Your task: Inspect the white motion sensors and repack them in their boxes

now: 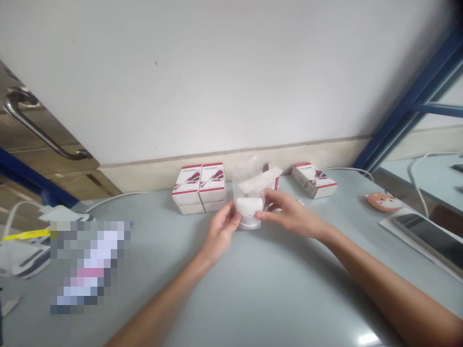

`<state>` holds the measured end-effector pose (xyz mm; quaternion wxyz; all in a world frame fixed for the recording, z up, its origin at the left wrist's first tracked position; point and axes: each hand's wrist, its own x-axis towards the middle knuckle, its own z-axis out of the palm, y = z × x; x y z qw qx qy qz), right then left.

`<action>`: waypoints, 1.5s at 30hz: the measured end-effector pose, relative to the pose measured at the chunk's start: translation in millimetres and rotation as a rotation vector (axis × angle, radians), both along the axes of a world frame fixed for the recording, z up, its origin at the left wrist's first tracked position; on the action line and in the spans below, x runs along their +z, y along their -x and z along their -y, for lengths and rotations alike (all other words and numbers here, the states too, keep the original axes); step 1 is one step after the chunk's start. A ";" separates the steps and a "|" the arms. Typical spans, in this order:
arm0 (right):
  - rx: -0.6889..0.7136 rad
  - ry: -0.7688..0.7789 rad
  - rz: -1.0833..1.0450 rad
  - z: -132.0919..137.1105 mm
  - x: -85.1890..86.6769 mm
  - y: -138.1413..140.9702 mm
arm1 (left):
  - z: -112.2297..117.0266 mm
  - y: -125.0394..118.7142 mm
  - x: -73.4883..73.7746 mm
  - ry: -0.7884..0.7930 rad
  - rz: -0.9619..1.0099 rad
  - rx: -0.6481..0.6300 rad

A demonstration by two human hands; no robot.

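Between my two hands is a small white rounded device [249, 208], standing on the table around the middle of the view. My left hand [220, 225] grips its left side with thumb and fingertips. On the opposite side, the thumb and fingers of my right hand [284, 211] are closed on it. A clear plastic bag [243, 174] rises above and behind the device; whether the device is inside it I cannot tell. Pale papers or flaps [262, 180] lean at the bag, with part of a red-and-white box [274, 183] behind.
White boxes with red print [186, 185] stand stacked left of my hands. Another such box [314, 180] lies right. Farther right are an orange animal-faced item [384, 201] and a phone [430, 236]. At left are white cabled items [27, 253] and a pixelated patch. A wall borders the back.
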<state>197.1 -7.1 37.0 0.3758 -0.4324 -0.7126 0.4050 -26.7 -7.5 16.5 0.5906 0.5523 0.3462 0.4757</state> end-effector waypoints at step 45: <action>-0.044 -0.116 0.605 10.5 -16.6 15.0 | -11.6 13.5 -16.6 -0.181 -0.495 -0.101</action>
